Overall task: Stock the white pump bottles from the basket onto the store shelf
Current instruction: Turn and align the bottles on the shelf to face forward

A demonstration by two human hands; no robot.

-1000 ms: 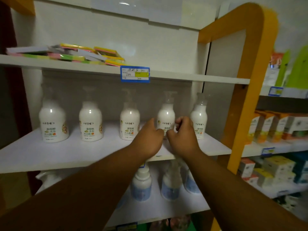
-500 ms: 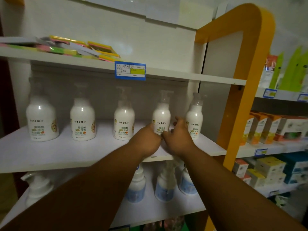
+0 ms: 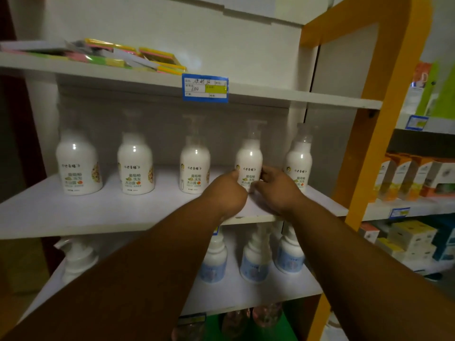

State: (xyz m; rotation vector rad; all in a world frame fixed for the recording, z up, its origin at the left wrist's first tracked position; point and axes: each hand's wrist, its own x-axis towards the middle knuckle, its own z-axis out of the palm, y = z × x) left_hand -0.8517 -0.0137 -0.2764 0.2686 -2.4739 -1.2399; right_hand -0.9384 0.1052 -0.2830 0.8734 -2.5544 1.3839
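Cupping both hands [image 3: 227, 193] [image 3: 275, 190], smooth rounded glossy bottle [image 3: 248, 158], flat white shelf [image 3: 86, 210]

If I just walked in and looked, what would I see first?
Two hands, the left hand and the right hand, reach to the middle shelf and close around one white bottle, fourth in a row of five. Above it a blue price tag hangs on the top shelf's edge. On the right stands the shelf's bright orange frame.
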